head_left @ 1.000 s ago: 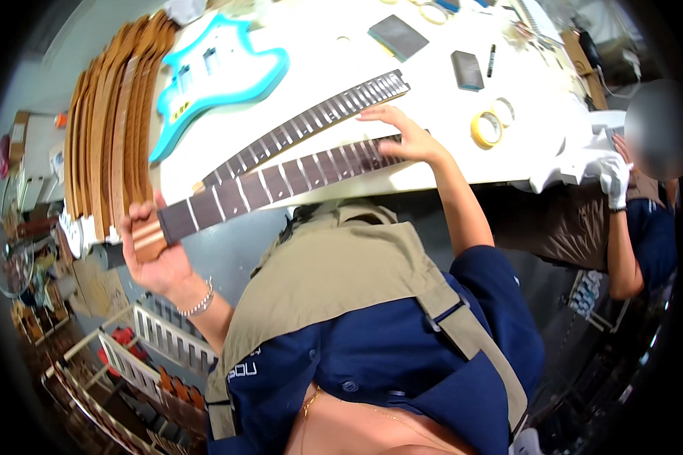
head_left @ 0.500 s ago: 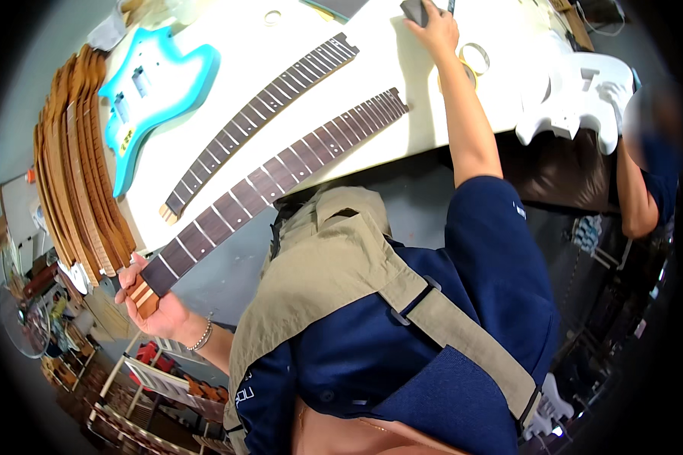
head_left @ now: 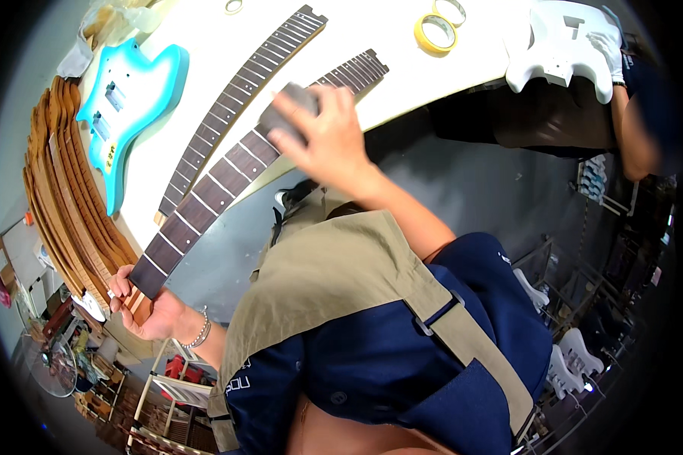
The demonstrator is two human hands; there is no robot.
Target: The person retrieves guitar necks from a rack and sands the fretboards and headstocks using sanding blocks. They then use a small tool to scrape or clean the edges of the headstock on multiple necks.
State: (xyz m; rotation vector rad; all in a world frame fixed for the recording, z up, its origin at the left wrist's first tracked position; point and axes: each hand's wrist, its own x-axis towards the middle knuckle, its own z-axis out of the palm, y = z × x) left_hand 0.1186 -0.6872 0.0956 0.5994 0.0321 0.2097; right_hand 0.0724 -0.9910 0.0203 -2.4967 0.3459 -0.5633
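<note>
Guitar neck [head_left: 224, 178] gripped at wooden end by left hand [head_left: 158, 317]; blurred grey block [head_left: 290, 114] clasped by right hand [head_left: 335, 140] over neck's frets; 2nd neck [head_left: 228, 106] laid alongside.

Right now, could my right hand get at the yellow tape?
Probably yes: the table between your right hand and the yellow tape looks free, though that hand holds the grey block and would likely need to release it.

Strong light whitens the pale worktop [head_left: 402, 83], a grey floor [head_left: 463, 182] spreads below its near edge, a round fan [head_left: 51, 368] shows past its near left corner, and dark racks [head_left: 584, 265] stand rightward.
</note>
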